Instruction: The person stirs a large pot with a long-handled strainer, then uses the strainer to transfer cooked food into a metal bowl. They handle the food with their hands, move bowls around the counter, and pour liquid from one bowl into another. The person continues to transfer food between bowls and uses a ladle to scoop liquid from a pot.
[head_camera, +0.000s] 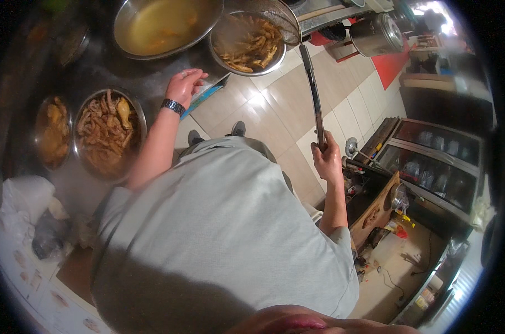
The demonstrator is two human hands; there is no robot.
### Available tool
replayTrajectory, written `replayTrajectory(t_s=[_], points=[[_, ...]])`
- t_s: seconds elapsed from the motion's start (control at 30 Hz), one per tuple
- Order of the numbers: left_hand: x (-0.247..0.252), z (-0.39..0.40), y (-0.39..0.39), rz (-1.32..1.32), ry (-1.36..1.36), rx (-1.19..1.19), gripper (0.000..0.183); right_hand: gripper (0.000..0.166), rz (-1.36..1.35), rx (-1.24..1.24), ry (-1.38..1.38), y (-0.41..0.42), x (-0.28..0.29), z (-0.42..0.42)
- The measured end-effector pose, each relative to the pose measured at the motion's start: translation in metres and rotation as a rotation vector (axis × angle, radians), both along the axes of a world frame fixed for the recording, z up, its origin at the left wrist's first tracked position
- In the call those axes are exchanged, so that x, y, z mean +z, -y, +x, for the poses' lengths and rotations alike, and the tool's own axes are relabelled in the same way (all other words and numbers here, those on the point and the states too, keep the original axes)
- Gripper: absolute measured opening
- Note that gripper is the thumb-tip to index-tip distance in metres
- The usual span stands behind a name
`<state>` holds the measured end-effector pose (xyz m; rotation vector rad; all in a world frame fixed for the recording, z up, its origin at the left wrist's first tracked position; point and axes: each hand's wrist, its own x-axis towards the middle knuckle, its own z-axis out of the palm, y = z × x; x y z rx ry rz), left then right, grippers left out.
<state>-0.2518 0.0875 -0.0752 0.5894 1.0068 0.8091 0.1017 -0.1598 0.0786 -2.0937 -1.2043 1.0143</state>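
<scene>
My right hand [328, 156] grips the long dark handle [313, 89] of a wire-mesh strainer. The mesh basket [282, 18] is tilted at the top, over or beside a steel bowl [252, 73] of browned chicken feet [256, 48]; its exact height is unclear. My left hand [186, 86], wearing a dark watch [173, 106] on its wrist, holds nothing, with fingers loosely bent. It hovers at the dark worktop's edge, below a large steel basin [169, 27] of cloudy yellow liquid. Left of my forearm stands a steel bowl [144, 144] heaped with cooked poultry pieces [104, 125].
A smaller bowl of cooked meat [54, 131] stands far left, near plastic bags [26, 198]. Steam blurs the worktop. Tiled floor [269, 112] lies before me. A lidded steel pot [375, 35] is at upper right; a glass-doored cabinet [436, 163] and a wooden board [375, 213] flank my right.
</scene>
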Motion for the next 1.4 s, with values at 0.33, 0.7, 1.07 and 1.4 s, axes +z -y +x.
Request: replayTrajectory(t_s=[0.33,0.7,1.07,1.4], points=[[-0.002,0.002,0.008,0.006,-0.020,0.112,0.022,0.036,0.093,0.023,0.333,-0.016,-0.006,0.013],[0.000,-0.008,0.031,0.129,0.000,0.246,0.020,0.038,0.220,0.348,0.148,-0.173,-0.030,-0.006],[0.002,-0.030,0.064,0.030,-0.004,0.440,0.025,0.019,-0.238,0.480,0.249,-0.279,-0.010,-0.034],[-0.002,-0.049,0.074,0.056,0.018,0.506,0.026,0.012,-0.575,0.158,-0.813,-0.267,-0.009,-0.063]])
